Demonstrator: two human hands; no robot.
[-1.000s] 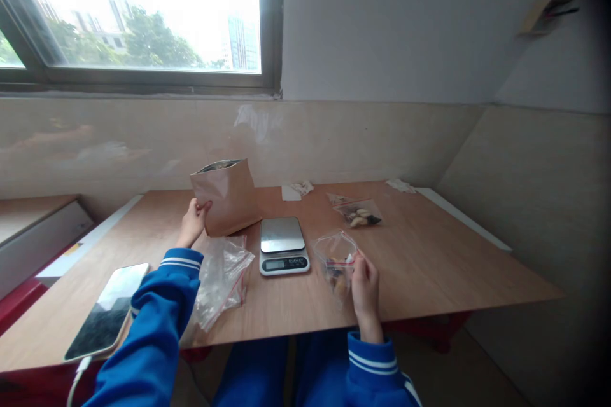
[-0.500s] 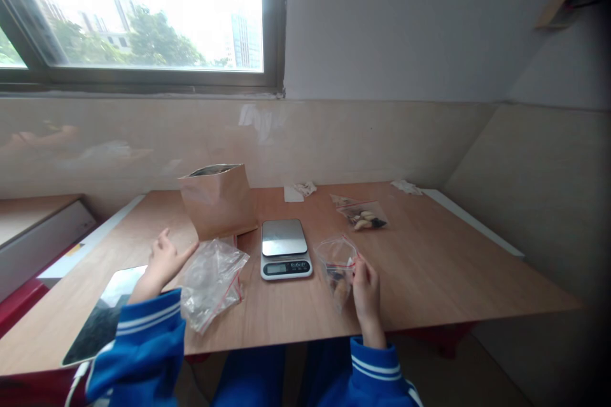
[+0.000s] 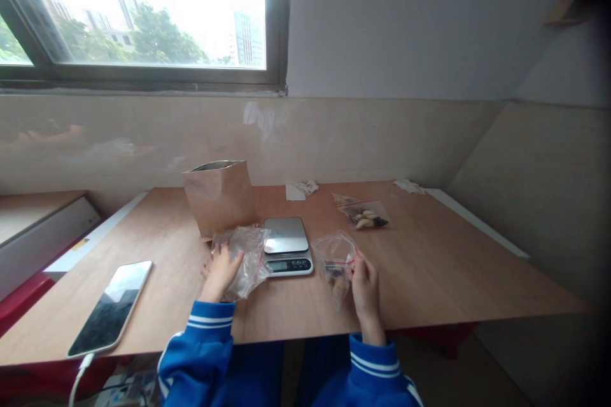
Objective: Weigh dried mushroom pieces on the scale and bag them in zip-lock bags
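Spread fingers of my left hand lie against the crumpled clear plastic bags, which sit left of the kitchen scale and overlap its edge. My right hand pinches the red-striped rim of a clear zip bag. Brown and dark dried pieces lie in the bottom of that bag, and its mouth gapes. Nothing rests on the scale's metal plate. Behind the loose bags stands a brown paper pouch, open at the top.
A filled zip bag lies farther back on the right, with another small packet partly behind it. A phone on a white cable lies at the left. Crumpled tissues and a white card are near the wall.
My left hand has moved right onto the loose plastic bags, and they have shifted right against the scale. The phone is now uncovered. My right hand keeps its hold on the zip bag.
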